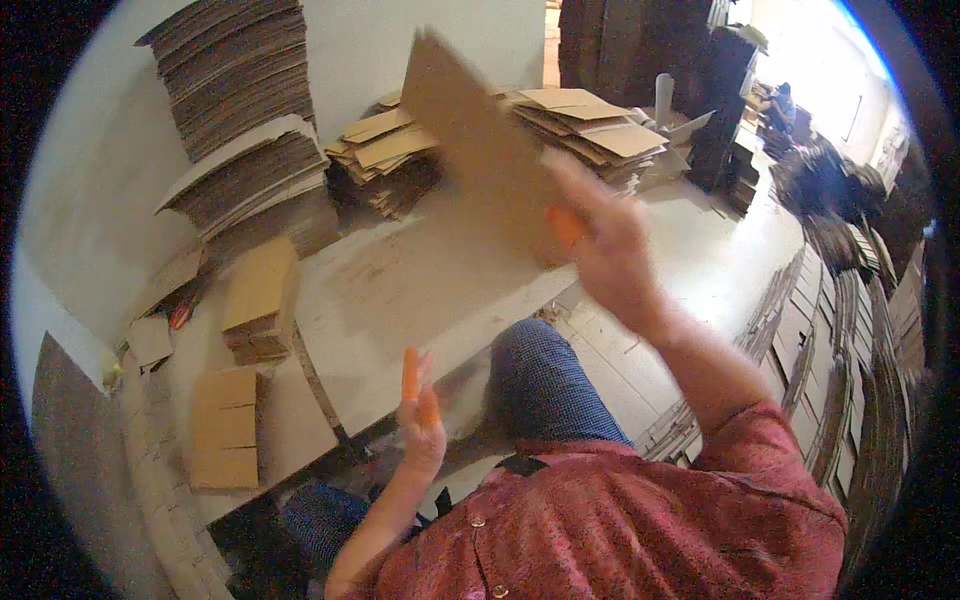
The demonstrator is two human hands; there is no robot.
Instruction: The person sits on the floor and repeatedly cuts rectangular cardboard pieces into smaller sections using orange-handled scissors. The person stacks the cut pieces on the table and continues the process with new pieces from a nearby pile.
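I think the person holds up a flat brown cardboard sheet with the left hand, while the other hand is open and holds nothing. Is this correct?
Not quite. In the head view, the right hand holds up the flat brown cardboard sheet, not the left. The left hand is the one that is open and holds nothing. The rest is correct.

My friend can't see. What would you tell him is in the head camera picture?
A person in a red shirt lifts a flat brown cardboard sheet in the right hand above a pale worktable. The left hand, orange covers on its fingertips, is open and empty. Stacks of flat brown cardboard stand behind.
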